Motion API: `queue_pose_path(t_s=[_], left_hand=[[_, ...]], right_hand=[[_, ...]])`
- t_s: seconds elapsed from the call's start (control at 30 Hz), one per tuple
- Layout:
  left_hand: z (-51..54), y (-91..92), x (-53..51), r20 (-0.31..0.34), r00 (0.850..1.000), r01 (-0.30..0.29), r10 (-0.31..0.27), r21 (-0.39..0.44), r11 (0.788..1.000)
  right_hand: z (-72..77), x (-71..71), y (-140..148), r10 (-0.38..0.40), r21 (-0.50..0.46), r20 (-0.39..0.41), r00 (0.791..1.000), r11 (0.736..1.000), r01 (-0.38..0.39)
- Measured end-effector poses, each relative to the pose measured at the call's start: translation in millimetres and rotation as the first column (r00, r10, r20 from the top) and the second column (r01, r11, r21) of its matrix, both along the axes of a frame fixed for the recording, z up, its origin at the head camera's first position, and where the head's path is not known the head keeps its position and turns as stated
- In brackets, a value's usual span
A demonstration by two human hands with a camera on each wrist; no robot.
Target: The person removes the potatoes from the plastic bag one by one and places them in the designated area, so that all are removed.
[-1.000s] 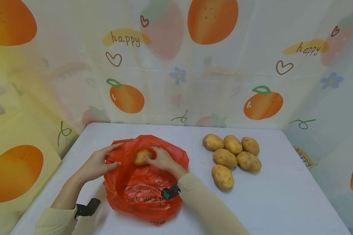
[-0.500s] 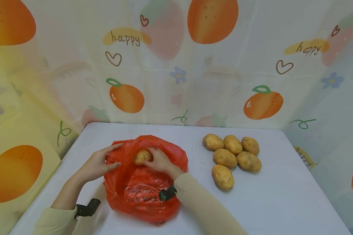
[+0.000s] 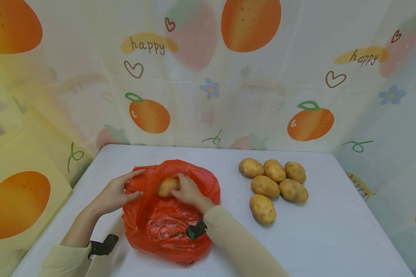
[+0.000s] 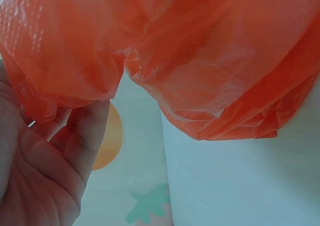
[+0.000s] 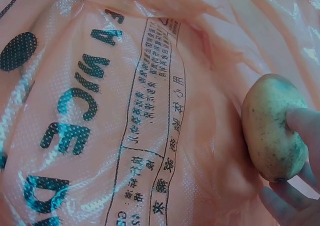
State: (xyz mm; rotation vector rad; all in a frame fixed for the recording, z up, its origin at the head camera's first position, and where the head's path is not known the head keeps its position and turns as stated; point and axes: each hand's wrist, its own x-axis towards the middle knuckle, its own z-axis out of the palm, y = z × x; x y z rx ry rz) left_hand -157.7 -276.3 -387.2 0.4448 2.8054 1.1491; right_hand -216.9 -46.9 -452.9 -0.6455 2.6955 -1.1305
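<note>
A red plastic bag (image 3: 173, 238) with black print lies on the left half of the table, its mouth spread. At the bag's left rim is my left hand (image 3: 112, 194), holding the film with thumb and fingers apart; in the left wrist view, the film (image 4: 65, 55) covers the fingertips. My right hand (image 3: 190, 192) reaches into the mouth and grips a potato (image 3: 167, 187) between thumb and fingers. Close up in the right wrist view, the potato (image 5: 272, 131) shows dark specks, with the printed film beside it. The bag's depth is hidden.
Several potatoes (image 3: 265, 186) lie grouped on the white table (image 3: 332, 231), right of the bag. One potato (image 3: 262, 209) sits nearest the front. A fruit-patterned cloth (image 3: 249, 111) hangs behind the table and along both sides.
My right hand has shifted slightly left and tightened around the potato in the bag. The potato has dipped a little just now. My left hand stays at the rim.
</note>
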Motion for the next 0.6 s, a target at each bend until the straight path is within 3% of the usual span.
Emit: queue_pose_path(t_s=[0.23, 0.6], left_hand=[[1.8, 0.4, -0.5, 0.016, 1.000, -0.001, 0.001, 0.007, 1.000], [1.1, 0.1, -0.6, 0.010, 1.000, 0.001, -0.001, 0.002, 1.000]], right_hand=[[2.9, 1.1, 2.1, 0.017, 0.035, 0.008, 1.000, 0.999, -0.018], [11.9, 4.0, 7.7, 0.226, 0.118, 0.014, 0.974, 0.967, -0.226]])
